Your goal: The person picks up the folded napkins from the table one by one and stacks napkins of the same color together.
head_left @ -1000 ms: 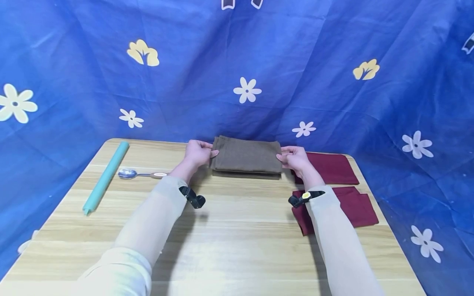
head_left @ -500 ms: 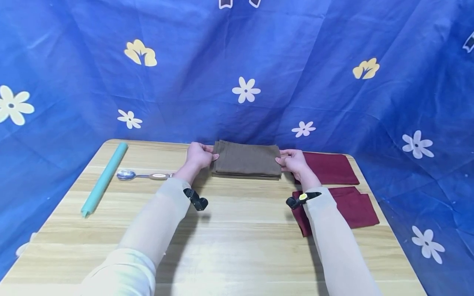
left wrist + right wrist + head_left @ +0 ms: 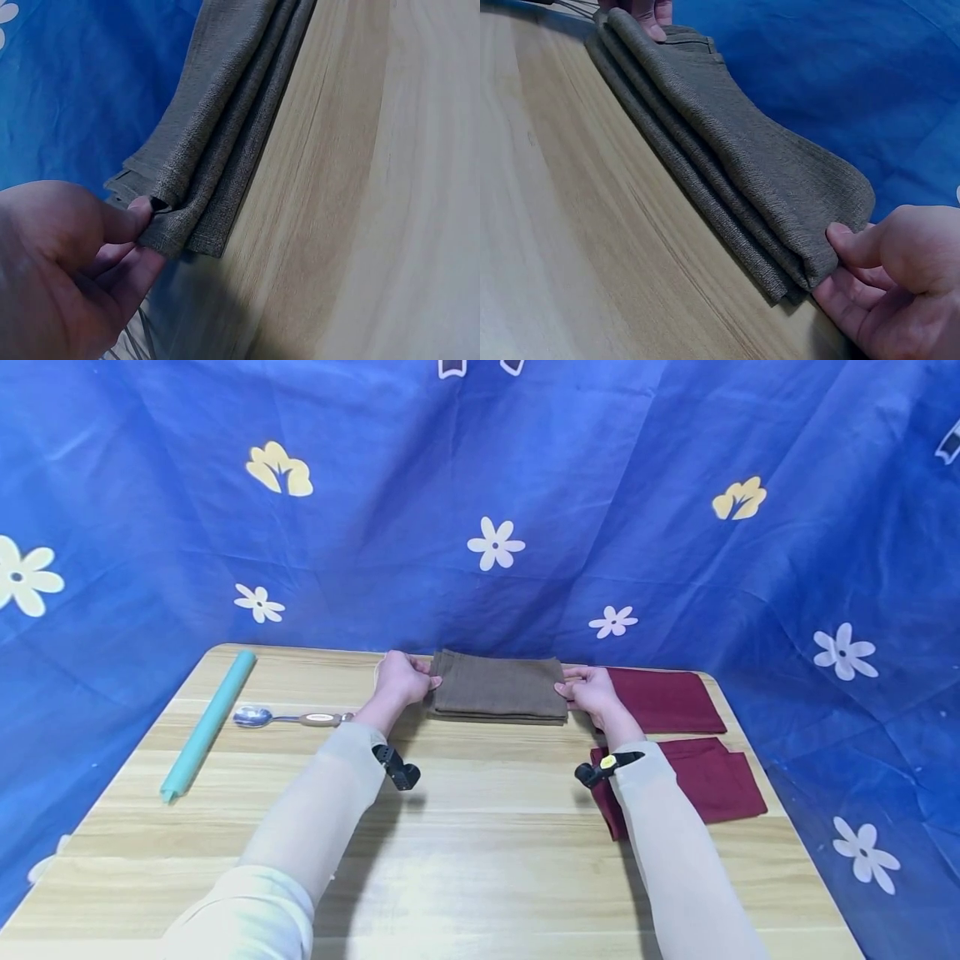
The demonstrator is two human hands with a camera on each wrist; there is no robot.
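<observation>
Head view: both hands pinch the ends of a folded brown cloth [image 3: 498, 687] lying at the table's [image 3: 480, 860] far edge.

The left hand [image 3: 403, 677] nips its left end between thumb and fingers, the right hand [image 3: 589, 687] its right end. To do this well, I'd say keep both pinches level so the stacked layers stay aligned, clear of the red cloths [image 3: 678, 735] beside it.

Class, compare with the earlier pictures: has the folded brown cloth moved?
Yes. The brown cloth, gripped by both hands, has sunk onto the table; its near edge has moved away from the viewer.
</observation>
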